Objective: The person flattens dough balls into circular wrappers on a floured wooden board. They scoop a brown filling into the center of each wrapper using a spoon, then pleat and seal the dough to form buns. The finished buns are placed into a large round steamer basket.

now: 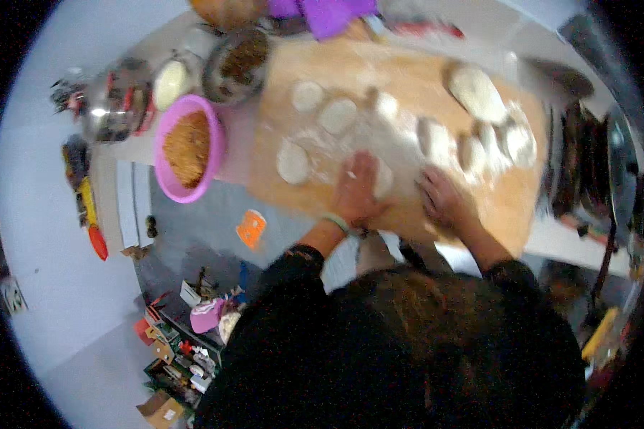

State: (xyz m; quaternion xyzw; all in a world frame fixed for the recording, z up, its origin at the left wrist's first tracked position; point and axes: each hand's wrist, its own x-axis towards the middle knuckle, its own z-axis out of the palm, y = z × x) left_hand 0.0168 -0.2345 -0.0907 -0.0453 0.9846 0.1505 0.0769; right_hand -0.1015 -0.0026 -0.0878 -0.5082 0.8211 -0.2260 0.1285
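Note:
My left hand [357, 187] lies spread on the floured wooden board [322, 59], beside a flat dough round [382, 178] that it may partly cover. On the right, my right hand [441, 194] rests near the board's front edge with bent fingers; whether it holds anything is blurred. Flattened dough rounds lie farther left, one of them [293, 161] left of my left hand. Beyond my right hand are several small dough pieces [437, 142] with loose flour, and a larger dough lump [477, 94] sits at the back right.
A pink bowl [218, 145] of orange-brown filling stands left of the board. Behind it are a metal bowl [206, 80] of dark filling and a container of pale content [170, 84]. Another person's purple sleeve [335, 16] is at the far edge. A round pan [561, 78] lies at the right.

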